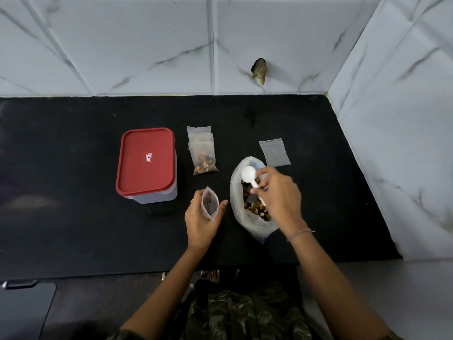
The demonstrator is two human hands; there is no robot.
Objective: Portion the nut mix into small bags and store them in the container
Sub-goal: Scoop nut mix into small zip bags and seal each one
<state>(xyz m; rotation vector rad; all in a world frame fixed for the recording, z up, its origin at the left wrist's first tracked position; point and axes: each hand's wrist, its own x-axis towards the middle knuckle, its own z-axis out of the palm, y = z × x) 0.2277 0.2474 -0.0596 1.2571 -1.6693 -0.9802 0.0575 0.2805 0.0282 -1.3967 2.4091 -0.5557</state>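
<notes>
A: While the left hand [203, 219] holds the small bag [209, 203] upright with its mouth open, where is the spoon [250, 176]?

B: We find it in the right hand [277, 195], whose fingertips pinch the handle. The bowl points away from us, over the big bag of nut mix [247, 222] lying open on the counter [73, 168]. The bowl looks empty.

A: Which way does the small bag lie from the spoon?

B: To the left and nearer to us, just beside the big bag, not touching it. Its long axis runs up from the palm, mouth uppermost. The left fingers and thumb curl round its sides.

A: What does the next move call for?

B: In our judgement, we dip the spoon into the nuts, then carry it left across the gap to the mouth. The right hand is nearer the nuts; the left only steadies.

A: And the rest?

B: Filled bags [202, 153] lie beside the container [157, 196], whose red lid [147, 158] is on; one empty bag [274, 152] lies behind the big bag.
</notes>
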